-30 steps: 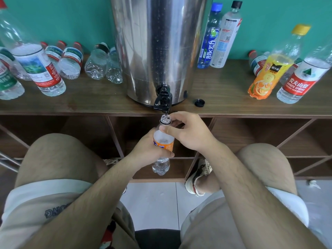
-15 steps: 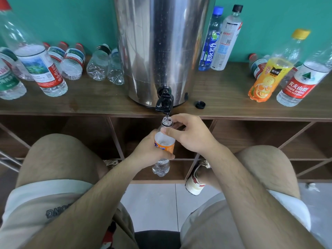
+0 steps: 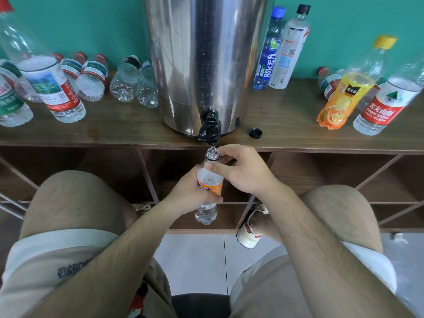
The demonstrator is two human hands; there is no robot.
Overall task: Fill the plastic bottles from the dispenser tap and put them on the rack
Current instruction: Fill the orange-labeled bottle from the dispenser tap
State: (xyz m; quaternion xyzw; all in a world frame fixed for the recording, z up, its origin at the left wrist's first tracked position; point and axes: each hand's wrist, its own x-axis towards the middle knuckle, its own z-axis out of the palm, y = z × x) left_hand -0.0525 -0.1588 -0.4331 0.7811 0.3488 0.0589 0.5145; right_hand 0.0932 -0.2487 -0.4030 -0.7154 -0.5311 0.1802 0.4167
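Filling: bottle [image 3: 210, 187] held upright, open mouth right under the tap [image 3: 209, 130] of the dispenser [image 3: 206, 53], just below the front edge of the rack [image 3: 128, 131]; cannot tell whether water is running
Left hand [image 3: 185, 196]: fingers curled round the body at the orange label, taking the weight
Right hand [image 3: 243, 171]: thumb and fingers pinch the neck and shoulder just beneath the mouth, steadying the aim
Cap [image 3: 255, 133]: off, lying on the rack top just right of the dispenser base
Fill level: clear water shows in the base below the left hand; upper level hard to read behind label and fingers
Handling: thin soft plastic, likely to dent under a squeeze; uncapped, a hard squeeze would push water out of the top; gains weight as it fills; droplets on the dispenser wall suggest a wet, slick surface
Where to hold: mid-body at the label for the load, light pressure only; the stiff neck ring for guiding
Remaining, by judgement: shut tap, fit cap, stand it on the rack
Neighbours: other bottles [image 3: 52, 88] stand and lie on the rack top either side of the dispenser, well apart from the hands
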